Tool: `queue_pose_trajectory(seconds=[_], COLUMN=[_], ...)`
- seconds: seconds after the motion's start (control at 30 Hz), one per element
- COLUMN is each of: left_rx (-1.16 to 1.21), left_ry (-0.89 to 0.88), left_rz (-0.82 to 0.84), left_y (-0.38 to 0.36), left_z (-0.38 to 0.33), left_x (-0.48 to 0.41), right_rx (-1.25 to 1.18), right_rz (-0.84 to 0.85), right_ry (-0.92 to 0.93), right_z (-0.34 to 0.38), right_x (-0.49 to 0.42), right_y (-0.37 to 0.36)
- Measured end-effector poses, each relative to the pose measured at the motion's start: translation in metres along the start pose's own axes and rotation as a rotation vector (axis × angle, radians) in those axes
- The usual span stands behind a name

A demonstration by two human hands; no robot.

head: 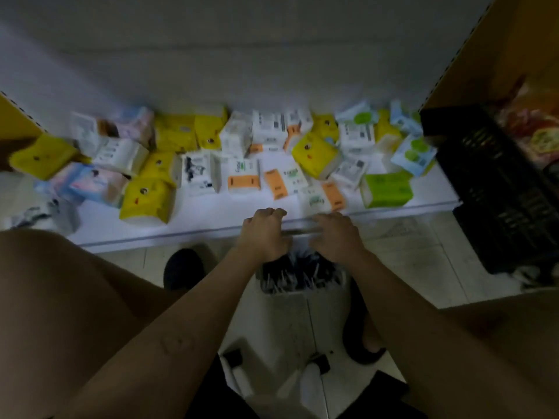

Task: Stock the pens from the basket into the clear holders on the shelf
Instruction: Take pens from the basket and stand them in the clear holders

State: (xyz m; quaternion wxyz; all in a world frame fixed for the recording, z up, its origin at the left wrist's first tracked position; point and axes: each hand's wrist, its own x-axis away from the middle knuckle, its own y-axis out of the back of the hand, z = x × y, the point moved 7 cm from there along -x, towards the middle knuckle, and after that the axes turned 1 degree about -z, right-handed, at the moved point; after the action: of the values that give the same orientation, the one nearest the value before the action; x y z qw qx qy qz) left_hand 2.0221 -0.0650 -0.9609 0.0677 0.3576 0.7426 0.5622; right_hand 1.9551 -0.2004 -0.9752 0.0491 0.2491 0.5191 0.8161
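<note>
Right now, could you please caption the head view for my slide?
Left hand and right hand grip a holder of pens at the shelf edge.

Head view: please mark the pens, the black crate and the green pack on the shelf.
pens (pixel 299 272), head view, on the middle of the dark bundle.
black crate (pixel 496 189), head view, on its latticed side wall.
green pack (pixel 388 189), head view, on its front face.
</note>
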Motion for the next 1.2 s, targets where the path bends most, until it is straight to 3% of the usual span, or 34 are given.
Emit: queue_pose_trajectory(seconds=[0.23,0.33,0.63,1.2], left_rx=[0.090,0.110,0.059,-0.046], left_ry=[0.103,0.122,0.185,0.073], left_rz=[0.274,0.304,0.506,0.458], left_y=[-0.111,-0.143,-0.205,-0.202], left_z=[0.025,0.028,0.037,0.035], left_x=[-0.010,-0.016,-0.021,-0.029], right_rx=[0.028,0.009,-0.024,-0.005], right_rz=[0.394,0.438,0.407,0.486], right_ry=[-0.081,-0.091,-0.073,-0.080], right_z=[-0.062,-0.069,-0.059,-0.047], right_x=[-0.012,-0.012,-0.021,-0.031], right_y=[-0.119,-0.145,-0.174,-0.193])
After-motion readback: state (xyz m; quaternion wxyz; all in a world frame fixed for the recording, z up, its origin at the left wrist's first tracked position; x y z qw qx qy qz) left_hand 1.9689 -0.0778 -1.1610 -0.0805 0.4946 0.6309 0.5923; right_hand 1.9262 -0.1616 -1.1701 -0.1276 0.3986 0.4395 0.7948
